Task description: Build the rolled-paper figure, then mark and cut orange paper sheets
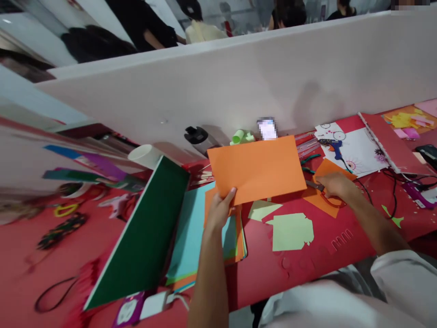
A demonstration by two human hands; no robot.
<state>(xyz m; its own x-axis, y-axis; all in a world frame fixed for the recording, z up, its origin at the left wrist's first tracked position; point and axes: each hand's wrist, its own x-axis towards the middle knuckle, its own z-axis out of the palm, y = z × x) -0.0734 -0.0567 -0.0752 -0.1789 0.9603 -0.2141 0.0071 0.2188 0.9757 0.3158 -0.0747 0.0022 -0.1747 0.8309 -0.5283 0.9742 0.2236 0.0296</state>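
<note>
An orange sheet of paper (pixel 259 171) is raised over the table, its lower left edge pinched between the thumb and fingers of my left hand (pixel 220 209). At the sheet's right side my right hand (pixel 332 186) is closed on a pair of scissors (pixel 330 199) with orange handles. The scissor blades lie close to the sheet's lower right corner; whether they touch it I cannot tell. Beneath my right hand lies another orange piece of paper (pixel 327 167). Pale green paper scraps (pixel 292 232) rest on the red table below the raised sheet.
A dark green board (pixel 143 241) stands on edge at left, beside stacked coloured paper (pixel 186 237). Along the white partition (pixel 205 86) stand a dark bottle (pixel 198 136) and a phone (pixel 268 128). A blue glue gun (pixel 336 148) with a cord lies at right. People are beyond the partition.
</note>
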